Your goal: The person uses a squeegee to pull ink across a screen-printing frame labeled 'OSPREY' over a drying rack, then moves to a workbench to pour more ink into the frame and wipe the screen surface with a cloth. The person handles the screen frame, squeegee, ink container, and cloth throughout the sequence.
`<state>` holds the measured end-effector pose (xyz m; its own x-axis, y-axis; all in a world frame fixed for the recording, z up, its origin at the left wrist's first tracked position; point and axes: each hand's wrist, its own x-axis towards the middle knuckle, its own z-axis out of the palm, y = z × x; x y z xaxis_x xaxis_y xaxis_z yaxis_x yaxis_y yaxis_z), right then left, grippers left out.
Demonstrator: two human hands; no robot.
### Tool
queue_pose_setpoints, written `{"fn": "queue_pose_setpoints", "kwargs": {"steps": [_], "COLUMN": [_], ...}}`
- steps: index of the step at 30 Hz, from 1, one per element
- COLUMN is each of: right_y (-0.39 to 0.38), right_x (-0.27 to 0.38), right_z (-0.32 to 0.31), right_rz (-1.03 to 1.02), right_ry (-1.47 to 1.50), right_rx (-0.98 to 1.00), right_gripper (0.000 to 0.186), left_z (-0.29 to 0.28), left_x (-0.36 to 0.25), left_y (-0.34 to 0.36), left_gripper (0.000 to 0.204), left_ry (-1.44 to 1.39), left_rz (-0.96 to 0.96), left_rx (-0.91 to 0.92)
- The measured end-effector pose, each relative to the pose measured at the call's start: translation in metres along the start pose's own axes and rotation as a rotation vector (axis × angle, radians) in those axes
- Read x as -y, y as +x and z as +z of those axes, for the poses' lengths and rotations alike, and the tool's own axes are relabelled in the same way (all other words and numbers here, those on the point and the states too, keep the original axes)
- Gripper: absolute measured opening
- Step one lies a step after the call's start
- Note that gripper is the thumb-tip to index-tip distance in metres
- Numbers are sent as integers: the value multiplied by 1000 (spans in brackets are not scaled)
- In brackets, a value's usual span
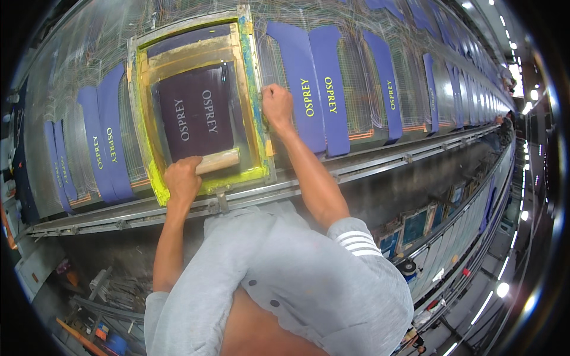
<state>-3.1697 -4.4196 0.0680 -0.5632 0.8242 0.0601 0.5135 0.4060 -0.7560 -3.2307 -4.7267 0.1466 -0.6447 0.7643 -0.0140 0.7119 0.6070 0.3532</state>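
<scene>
A screen-printing frame (142, 118) with yellow-green stained edges lies on the long table; its dark mesh (193, 83) shows two pale lines of lettering over dark fabric. At the frame's near end, my left hand (182, 177) is closed on the left end of a pale, bar-shaped squeegee (217, 161) lying across the screen. My right hand (276, 105) is curled at the frame's right edge, seemingly gripping it, though the fingertips are hard to make out. Blue cut fabric pieces (297, 53) with yellow lettering lie flat on both sides of the frame.
A metal rail (368, 160) runs along the table's near edge, receding far right. An aisle lies below me, with stacked screens (415, 233) on a rack at lower right and assorted items (119, 288) at lower left. A distant person (504, 129) stands along the table at far right.
</scene>
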Motion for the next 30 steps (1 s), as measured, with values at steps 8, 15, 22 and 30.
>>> {"fn": "queue_pose_setpoints", "kwargs": {"steps": [8,15,22,30], "right_y": [3,5,12,94], "right_x": [-4,-2,53,174], "right_z": [23,19,2,53], "right_rz": [-11,-3,-421,-657], "right_ry": [-124,-210,-152,-589], "right_rx": [52,90,119,902], "right_gripper": [26,31,35,27], "left_z": [13,19,-26,-29], "left_x": [14,-4,15,69], "left_y": [-2,-29,52,229], "left_gripper": [32,30,36,22], "left_ry": [-25,17,78,96], "left_rz": [15,67,-105,26], "left_rx": [-38,-244,209,91]}}
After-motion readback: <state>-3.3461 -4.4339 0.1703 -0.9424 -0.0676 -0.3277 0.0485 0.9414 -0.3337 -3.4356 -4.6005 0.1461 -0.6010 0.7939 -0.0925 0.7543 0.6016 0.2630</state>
